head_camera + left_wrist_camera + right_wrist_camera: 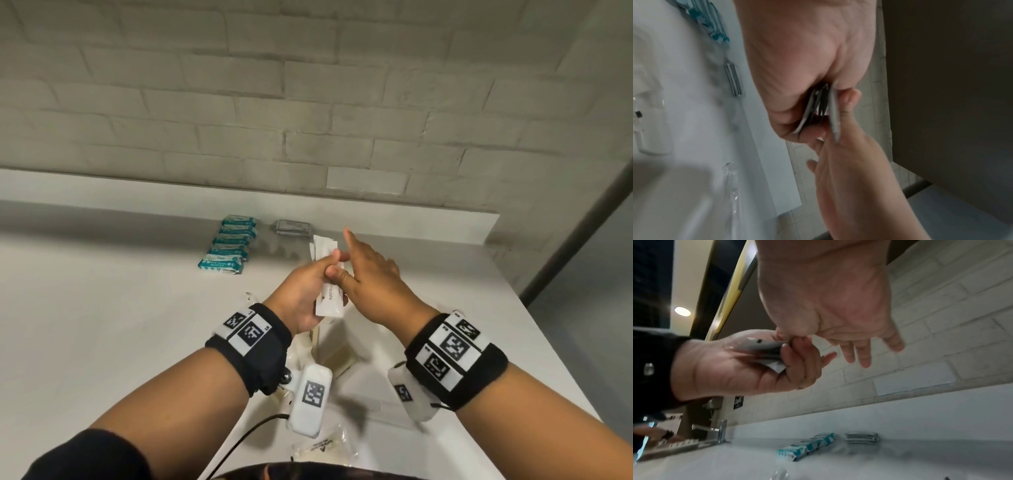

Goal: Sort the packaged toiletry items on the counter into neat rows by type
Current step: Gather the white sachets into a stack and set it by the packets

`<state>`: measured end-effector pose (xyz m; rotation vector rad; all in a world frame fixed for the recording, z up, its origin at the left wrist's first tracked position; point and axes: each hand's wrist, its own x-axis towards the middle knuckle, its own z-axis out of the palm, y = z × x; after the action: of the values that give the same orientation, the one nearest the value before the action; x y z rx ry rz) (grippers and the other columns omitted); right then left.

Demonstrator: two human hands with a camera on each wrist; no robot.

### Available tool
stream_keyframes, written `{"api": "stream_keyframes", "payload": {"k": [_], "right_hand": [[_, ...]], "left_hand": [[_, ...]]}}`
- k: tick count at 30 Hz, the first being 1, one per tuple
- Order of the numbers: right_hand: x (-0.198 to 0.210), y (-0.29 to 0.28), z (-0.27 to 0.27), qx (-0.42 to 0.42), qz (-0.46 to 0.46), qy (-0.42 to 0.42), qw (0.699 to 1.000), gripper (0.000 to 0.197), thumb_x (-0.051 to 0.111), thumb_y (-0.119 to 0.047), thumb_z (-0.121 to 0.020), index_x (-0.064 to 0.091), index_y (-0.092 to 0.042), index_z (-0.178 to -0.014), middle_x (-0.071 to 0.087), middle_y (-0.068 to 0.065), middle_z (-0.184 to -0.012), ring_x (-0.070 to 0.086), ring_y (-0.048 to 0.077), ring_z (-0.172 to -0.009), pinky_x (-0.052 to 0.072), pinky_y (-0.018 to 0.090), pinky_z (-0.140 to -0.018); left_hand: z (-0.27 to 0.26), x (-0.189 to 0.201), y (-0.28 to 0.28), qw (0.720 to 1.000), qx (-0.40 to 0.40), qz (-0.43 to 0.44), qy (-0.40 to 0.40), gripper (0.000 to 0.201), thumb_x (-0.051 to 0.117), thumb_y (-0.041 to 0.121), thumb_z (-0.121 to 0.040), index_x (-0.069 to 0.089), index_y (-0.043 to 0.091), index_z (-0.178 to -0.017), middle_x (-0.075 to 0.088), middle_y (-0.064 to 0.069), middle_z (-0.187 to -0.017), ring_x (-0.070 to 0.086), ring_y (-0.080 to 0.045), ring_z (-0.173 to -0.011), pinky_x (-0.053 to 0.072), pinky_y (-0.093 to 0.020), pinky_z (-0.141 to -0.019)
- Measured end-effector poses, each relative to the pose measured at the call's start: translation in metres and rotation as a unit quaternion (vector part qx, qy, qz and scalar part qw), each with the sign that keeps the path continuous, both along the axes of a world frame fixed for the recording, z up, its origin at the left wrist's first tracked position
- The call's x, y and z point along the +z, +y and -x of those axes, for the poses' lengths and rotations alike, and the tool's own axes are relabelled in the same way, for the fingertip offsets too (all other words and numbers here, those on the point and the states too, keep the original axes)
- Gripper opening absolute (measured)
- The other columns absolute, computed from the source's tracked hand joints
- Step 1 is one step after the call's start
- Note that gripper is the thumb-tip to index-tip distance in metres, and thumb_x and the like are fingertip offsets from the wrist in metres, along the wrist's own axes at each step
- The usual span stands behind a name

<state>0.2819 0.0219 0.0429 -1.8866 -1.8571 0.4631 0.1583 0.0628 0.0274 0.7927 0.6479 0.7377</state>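
Observation:
My left hand [303,289] grips a bundle of white toothpaste sachets [329,301] above the white counter [102,308], fingers curled round them. The same sachets [764,347] show edge-on in the left hand [725,366] in the right wrist view. My right hand [373,281] is beside the bundle with its fingers straight and spread, its thumb touching the sachets [833,116]. A row of teal packs [229,246] lies at the back of the counter. To their right sits a stack of grey sachets [294,227].
Clear-wrapped cream items [339,356] lie on the counter under my wrists, with another clear packet [325,448] at the near edge. A tap [719,431] and a sink stand far left. A tiled wall [308,102] backs the counter, which ends on the right.

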Motion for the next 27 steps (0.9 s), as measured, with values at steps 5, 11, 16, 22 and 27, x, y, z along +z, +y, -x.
{"api": "stream_keyframes", "payload": {"k": [5, 11, 16, 22, 27], "right_hand": [[0.009, -0.012, 0.001, 0.146, 0.037, -0.056, 0.987, 0.135, 0.080, -0.058, -0.060, -0.025, -0.043, -0.144, -0.012, -0.008, -0.160, -0.012, 0.009, -0.147, 0.000, 0.038, -0.121], [0.017, -0.009, 0.005, 0.171, -0.029, -0.080, 0.982, 0.131, 0.083, -0.037, -0.062, -0.018, -0.045, -0.146, 0.035, -0.005, -0.128, 0.034, 0.010, -0.125, 0.036, 0.022, -0.097], [0.020, -0.009, 0.012, 0.185, -0.052, -0.092, 0.977, 0.123, 0.081, -0.038, -0.064, -0.010, -0.046, -0.147, 0.038, -0.006, -0.131, 0.034, 0.010, -0.126, 0.034, 0.027, -0.107], [0.017, -0.005, 0.024, 0.189, -0.032, -0.058, 0.980, 0.124, 0.085, -0.040, -0.061, -0.002, -0.045, -0.149, 0.033, -0.008, -0.144, 0.029, 0.009, -0.132, 0.025, 0.024, -0.109], [0.009, 0.011, 0.031, 0.019, 0.000, 0.243, 0.970, 0.052, 0.067, -0.035, -0.086, 0.047, -0.021, -0.132, 0.054, 0.001, -0.121, 0.056, 0.010, -0.100, 0.045, 0.028, -0.086]], "left_hand": [[0.003, 0.000, 0.001, 0.999, 0.009, 0.003, 0.040, 0.025, 0.050, 0.014, -0.090, 0.061, 0.005, -0.111, 0.053, -0.006, -0.070, 0.053, -0.016, -0.061, 0.046, -0.027, -0.051], [0.005, 0.005, -0.005, 0.996, -0.050, -0.039, 0.060, 0.021, 0.042, -0.004, -0.089, 0.058, 0.006, -0.081, 0.060, -0.005, -0.055, 0.063, -0.014, -0.049, 0.048, -0.021, -0.044], [0.010, 0.010, -0.007, 0.998, -0.022, -0.010, 0.055, 0.015, 0.045, 0.004, -0.093, 0.058, 0.009, -0.089, 0.059, -0.008, -0.067, 0.063, -0.016, -0.057, 0.052, -0.023, -0.048], [0.016, 0.011, -0.003, 0.996, 0.060, 0.047, 0.037, 0.019, 0.046, 0.016, -0.097, 0.057, 0.010, -0.083, 0.049, -0.004, -0.058, 0.053, -0.014, -0.051, 0.049, -0.023, -0.046], [0.032, 0.010, 0.015, 0.980, 0.166, 0.045, -0.102, 0.037, 0.055, 0.036, -0.094, 0.055, 0.015, -0.064, 0.049, 0.002, -0.050, 0.058, -0.013, -0.059, 0.056, -0.031, -0.066]]}}
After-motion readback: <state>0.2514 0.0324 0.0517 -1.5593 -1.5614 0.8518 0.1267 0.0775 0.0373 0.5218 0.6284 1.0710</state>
